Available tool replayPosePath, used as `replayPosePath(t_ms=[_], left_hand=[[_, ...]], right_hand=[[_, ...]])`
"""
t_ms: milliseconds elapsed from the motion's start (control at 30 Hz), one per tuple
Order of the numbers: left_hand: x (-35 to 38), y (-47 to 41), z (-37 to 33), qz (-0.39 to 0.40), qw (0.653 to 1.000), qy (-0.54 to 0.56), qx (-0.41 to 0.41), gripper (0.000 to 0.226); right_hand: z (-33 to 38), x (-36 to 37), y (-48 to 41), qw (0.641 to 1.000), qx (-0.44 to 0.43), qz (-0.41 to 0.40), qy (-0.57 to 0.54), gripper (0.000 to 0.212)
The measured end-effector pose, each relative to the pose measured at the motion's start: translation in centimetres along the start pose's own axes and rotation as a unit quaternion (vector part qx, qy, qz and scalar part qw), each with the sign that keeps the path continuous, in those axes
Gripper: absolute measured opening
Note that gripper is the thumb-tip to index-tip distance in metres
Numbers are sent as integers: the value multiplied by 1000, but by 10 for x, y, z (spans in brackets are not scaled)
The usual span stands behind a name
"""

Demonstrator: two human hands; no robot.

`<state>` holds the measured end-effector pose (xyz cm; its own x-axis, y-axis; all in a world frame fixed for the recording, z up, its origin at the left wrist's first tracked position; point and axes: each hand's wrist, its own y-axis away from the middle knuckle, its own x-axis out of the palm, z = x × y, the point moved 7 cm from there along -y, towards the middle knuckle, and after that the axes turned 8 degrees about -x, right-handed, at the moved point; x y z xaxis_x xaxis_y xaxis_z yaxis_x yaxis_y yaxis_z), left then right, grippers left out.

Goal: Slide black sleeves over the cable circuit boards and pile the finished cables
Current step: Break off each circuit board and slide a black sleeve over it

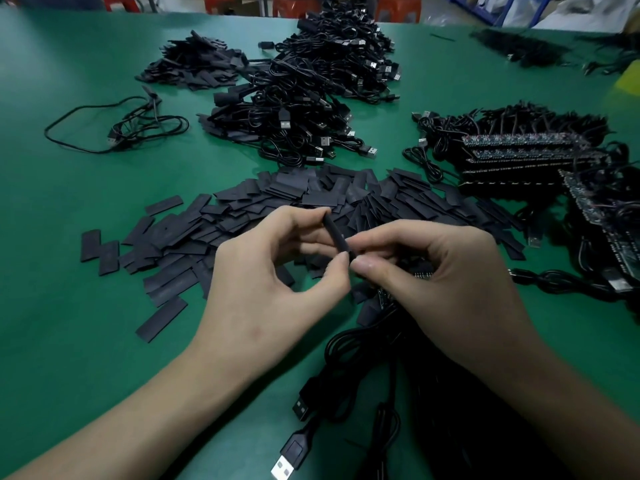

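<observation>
My left hand (266, 271) pinches a black sleeve (337, 237) between thumb and fingertips, its upper end pointing away from me. My right hand (440, 271) meets it at the sleeve's lower end, thumb and forefinger pinched there, and holds a small circuit board (420, 273) mostly hidden under the fingers. The board's black cable (349, 348) trails down toward me. Loose flat sleeves (242, 216) lie spread just beyond my hands. A large pile of cables with USB plugs (304, 109) sits farther back.
Stacked bare circuit boards with wires (519, 154) stand at the right. USB plugs (294, 452) lie near the front edge. A second heap of sleeves (194, 64) and a loose cable (117, 129) lie at the back left on the green table (69, 289).
</observation>
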<state>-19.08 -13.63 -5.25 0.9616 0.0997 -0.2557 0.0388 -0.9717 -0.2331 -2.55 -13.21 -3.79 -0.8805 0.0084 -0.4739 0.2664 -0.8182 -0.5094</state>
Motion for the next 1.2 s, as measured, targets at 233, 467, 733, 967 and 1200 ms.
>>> replayPosePath(t_ms=[233, 467, 733, 967, 1200], left_hand=[[-1, -5, 8, 8, 994, 100, -37, 28], [3, -3, 9, 22, 982, 179, -55, 25], [4, -6, 17, 26, 960, 256, -112, 19], [9, -9, 29, 47, 917, 355, -176, 21], [8, -8, 24, 58, 932, 323, -151, 19]], right_hand=[[7, -3, 0, 998, -37, -13, 56, 18], [10, -2, 3, 993, -70, -23, 95, 16], [9, -4, 3, 993, -80, -26, 86, 14], [13, -6, 1, 992, -85, -22, 92, 13], [18, -8, -1, 982, -120, -6, 148, 8]])
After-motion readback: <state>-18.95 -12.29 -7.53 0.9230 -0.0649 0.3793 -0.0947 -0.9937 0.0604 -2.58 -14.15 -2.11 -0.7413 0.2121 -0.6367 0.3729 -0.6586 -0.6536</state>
